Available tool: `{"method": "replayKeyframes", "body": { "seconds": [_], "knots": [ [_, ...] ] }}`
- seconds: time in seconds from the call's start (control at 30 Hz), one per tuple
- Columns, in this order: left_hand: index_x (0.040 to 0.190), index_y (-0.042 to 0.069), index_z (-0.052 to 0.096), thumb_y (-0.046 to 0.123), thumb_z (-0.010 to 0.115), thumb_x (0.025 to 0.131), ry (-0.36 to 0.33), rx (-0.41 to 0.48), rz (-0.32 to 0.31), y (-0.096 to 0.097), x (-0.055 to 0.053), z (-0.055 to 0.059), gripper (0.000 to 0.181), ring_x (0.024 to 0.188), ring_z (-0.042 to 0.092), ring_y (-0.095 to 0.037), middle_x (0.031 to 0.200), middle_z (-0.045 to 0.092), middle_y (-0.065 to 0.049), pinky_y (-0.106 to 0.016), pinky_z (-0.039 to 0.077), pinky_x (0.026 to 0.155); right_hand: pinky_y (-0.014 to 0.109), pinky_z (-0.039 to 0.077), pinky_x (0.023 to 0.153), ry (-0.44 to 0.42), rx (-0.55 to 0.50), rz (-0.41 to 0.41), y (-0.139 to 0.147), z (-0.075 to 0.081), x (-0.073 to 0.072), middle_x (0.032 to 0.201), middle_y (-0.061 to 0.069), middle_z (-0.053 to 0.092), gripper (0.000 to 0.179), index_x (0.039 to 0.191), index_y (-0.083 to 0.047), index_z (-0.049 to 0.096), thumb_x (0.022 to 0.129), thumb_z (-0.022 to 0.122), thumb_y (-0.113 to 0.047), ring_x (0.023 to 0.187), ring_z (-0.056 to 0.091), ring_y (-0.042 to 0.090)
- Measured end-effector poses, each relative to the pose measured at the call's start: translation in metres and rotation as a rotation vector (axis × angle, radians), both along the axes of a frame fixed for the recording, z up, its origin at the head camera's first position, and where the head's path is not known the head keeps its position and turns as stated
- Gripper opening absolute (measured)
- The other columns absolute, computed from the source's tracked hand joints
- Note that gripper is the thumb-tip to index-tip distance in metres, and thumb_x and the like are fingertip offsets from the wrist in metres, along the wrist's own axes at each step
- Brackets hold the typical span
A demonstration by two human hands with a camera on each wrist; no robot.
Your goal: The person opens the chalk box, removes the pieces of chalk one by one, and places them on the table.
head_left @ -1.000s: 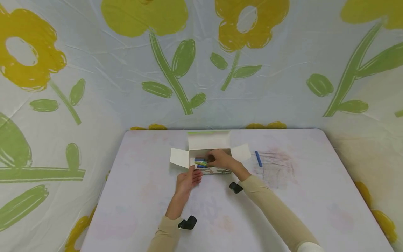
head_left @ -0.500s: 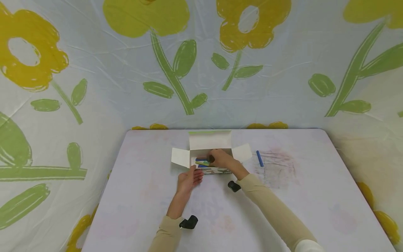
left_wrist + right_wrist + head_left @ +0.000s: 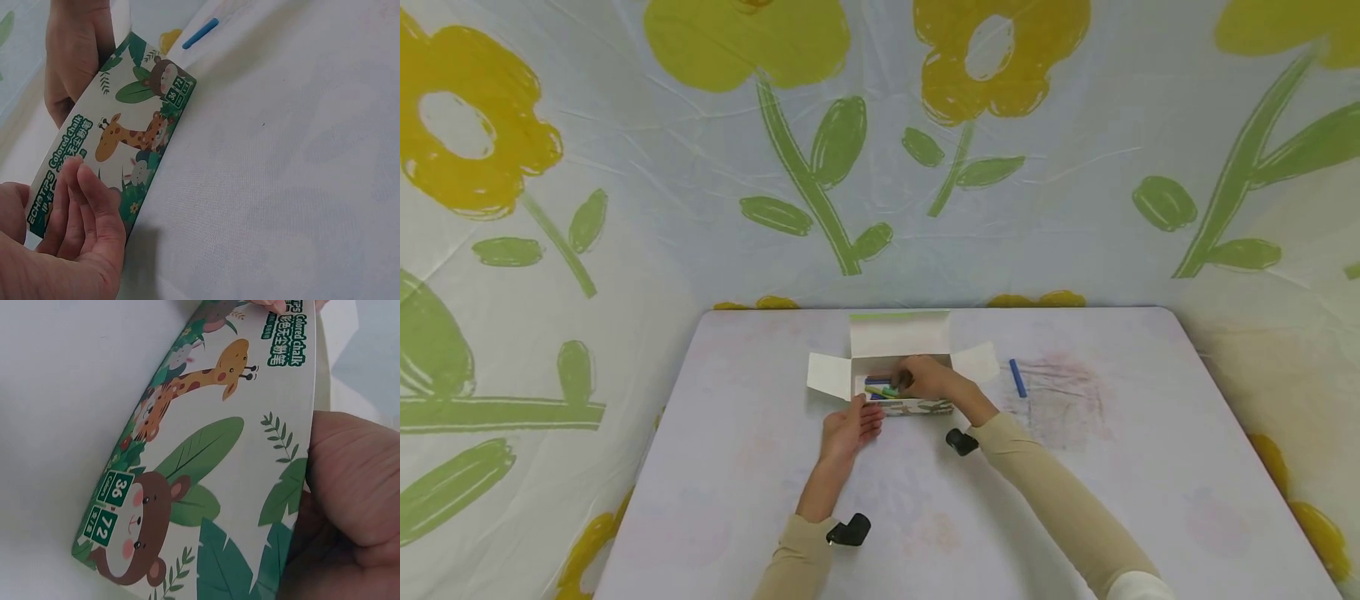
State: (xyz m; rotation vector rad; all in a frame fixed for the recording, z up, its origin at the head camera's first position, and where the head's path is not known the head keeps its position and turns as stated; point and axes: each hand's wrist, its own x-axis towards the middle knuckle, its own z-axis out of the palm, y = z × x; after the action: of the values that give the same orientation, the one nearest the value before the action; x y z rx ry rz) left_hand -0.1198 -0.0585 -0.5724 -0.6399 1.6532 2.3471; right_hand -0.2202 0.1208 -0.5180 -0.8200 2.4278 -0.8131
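Observation:
A white chalk box (image 3: 925,407) printed with green leaves and animals stands with its flaps raised. Blue and yellow-green chalk sticks (image 3: 874,390) lie at its left end inside. My left hand (image 3: 842,429) holds the front left corner, thumb at the rim and fingers against the printed front; the left wrist view shows these fingers (image 3: 94,219) lying on the box. My right hand (image 3: 925,377) reaches over the front wall into the box, fingers bent down among the chalk. In the right wrist view the box wall hides its fingertips; I cannot tell whether they pinch a stick.
A blue chalk stick (image 3: 1018,377) lies on the white table (image 3: 737,467) right of the box, beside reddish and grey smudges. The box's side flaps stick out left and right, and its lid (image 3: 900,333) stands up behind. A flower-printed cloth (image 3: 1060,208) hangs behind the table.
The right fingers shift slightly inside the box, and the green and yellow sticks beside them lie a little differently. The left hand, the box and the loose blue stick stay in place.

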Motion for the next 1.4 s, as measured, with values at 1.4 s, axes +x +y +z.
{"method": "replayKeyframes", "body": {
  "seconds": [1.4],
  "knots": [
    [0.109, -0.015, 0.067, 0.029, 0.058, 0.106, -0.004, 0.008, 0.005, 0.001, 0.0, 0.0, 0.045, 0.073, 0.069, -0.01, 0.084, 0.074, -0.008, -0.023, 0.06, 0.071, 0.044, 0.058, 0.094, -0.137, -0.449, -0.324, 0.114, 0.058, 0.002, 0.118, 0.023, 0.066, 0.037, 0.131, 0.005, 0.059, 0.101, 0.068, -0.015, 0.11, 0.066, 0.034]
  ]
}}
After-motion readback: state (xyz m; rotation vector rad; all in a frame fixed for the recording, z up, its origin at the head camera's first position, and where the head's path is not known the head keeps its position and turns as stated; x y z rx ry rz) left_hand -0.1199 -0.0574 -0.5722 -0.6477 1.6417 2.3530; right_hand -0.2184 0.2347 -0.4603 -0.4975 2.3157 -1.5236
